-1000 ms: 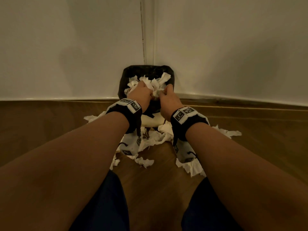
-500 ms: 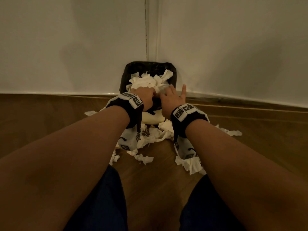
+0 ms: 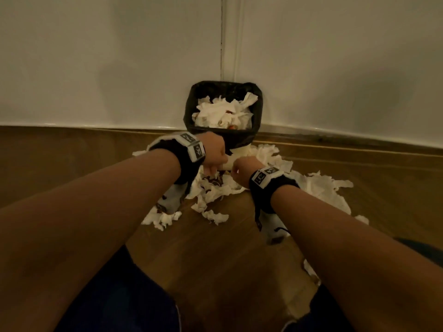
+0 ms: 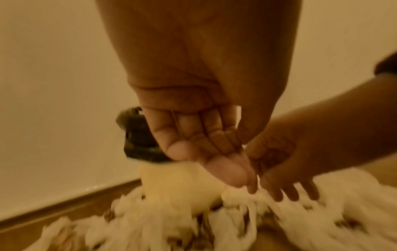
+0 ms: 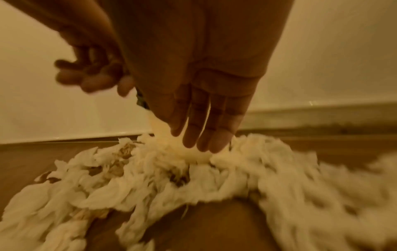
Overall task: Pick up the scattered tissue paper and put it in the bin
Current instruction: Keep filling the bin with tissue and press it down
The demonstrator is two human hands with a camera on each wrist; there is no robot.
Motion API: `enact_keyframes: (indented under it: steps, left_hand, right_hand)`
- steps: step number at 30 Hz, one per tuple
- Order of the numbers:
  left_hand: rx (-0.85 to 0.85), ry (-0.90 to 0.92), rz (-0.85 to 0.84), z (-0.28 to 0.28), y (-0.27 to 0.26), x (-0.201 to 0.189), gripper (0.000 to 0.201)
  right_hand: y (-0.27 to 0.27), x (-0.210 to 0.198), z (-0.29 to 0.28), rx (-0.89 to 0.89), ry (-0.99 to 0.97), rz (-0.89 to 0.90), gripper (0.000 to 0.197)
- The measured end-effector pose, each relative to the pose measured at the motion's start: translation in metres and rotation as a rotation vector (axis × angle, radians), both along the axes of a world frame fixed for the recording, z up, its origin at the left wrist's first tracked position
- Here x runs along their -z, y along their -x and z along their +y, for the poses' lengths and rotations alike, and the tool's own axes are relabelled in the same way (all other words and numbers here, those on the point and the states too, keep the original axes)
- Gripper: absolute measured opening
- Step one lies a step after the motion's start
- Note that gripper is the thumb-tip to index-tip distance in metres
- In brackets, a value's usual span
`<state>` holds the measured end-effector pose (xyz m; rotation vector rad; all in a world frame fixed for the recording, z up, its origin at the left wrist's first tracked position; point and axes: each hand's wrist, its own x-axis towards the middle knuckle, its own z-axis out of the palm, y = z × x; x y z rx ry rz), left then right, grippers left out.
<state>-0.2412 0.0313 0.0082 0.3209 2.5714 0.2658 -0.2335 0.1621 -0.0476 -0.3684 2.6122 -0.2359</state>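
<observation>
A small bin with a black liner (image 3: 240, 138) stands in the wall corner, heaped with white tissue (image 3: 221, 113). Torn tissue paper (image 3: 318, 185) lies scattered on the wooden floor around its base. My left hand (image 3: 212, 164) hangs low in front of the bin with straight fingers (image 4: 223, 168) just above the pile, holding nothing. My right hand (image 3: 239, 171) is beside it, open, with its fingertips (image 5: 199, 135) reaching down onto the tissue pile (image 5: 193, 178). In the left wrist view the bin (image 4: 139, 141) shows behind my fingers.
White walls (image 3: 119, 68) meet behind the bin above a wooden floor (image 3: 215, 259). More tissue scraps (image 3: 163, 218) lie to the left and near my knees (image 3: 119, 295). Both wrist views are motion-blurred.
Both hands have let go of the tissue wad in the bin, drawn back and dropped to the floor pile in front of it. The wad stays in the bin.
</observation>
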Motion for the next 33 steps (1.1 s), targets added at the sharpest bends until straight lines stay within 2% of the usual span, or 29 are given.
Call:
enact_keyframes:
  steps: [3,6,8,10,12,16,19,21,26,29,33]
  left_hand:
    - [0.009,0.083,-0.057,0.002,-0.021,0.051,0.026]
    - [-0.05,0.088,-0.048,-0.013,-0.042,0.108,0.027]
    - [-0.082,0.102,-0.075,-0.027,-0.052,0.139,0.035]
    - [-0.097,0.108,-0.057,-0.039,-0.058,0.161,0.038]
    - [-0.115,0.09,-0.022,-0.045,-0.059,0.178,0.042]
    - [-0.088,0.061,-0.025,-0.044,-0.065,0.204,0.057]
    - [-0.036,0.091,-0.066,-0.04,-0.074,0.213,0.048]
    - [-0.016,0.119,-0.061,-0.036,-0.078,0.216,0.043]
    - [-0.129,0.138,-0.148,-0.031,-0.076,0.209,0.031]
    - [-0.159,0.157,-0.141,-0.033,-0.079,0.204,0.03]
    - [-0.215,0.121,-0.034,-0.037,-0.083,0.188,0.032]
  right_hand:
    - [-0.026,0.028,-0.004,0.032,0.04,-0.098,0.028]
    - [-0.049,0.054,-0.019,-0.114,-0.001,-0.17,0.034]
    - [-0.058,0.071,-0.029,-0.194,-0.045,-0.206,0.04]
    - [-0.064,0.088,-0.037,-0.233,-0.065,-0.253,0.048]
    - [-0.072,0.105,-0.042,-0.194,-0.038,-0.295,0.054]
    - [-0.088,0.128,-0.049,-0.14,0.001,-0.252,0.05]
    - [-0.089,0.134,-0.047,-0.178,-0.015,-0.287,0.045]
    - [-0.088,0.136,-0.045,-0.232,-0.031,-0.248,0.045]
    - [-0.086,0.14,-0.031,-0.219,-0.119,-0.251,0.038]
    - [-0.085,0.136,-0.017,-0.11,-0.142,-0.309,0.033]
    - [-0.084,0.122,0.007,0.204,-0.002,-0.206,0.028]
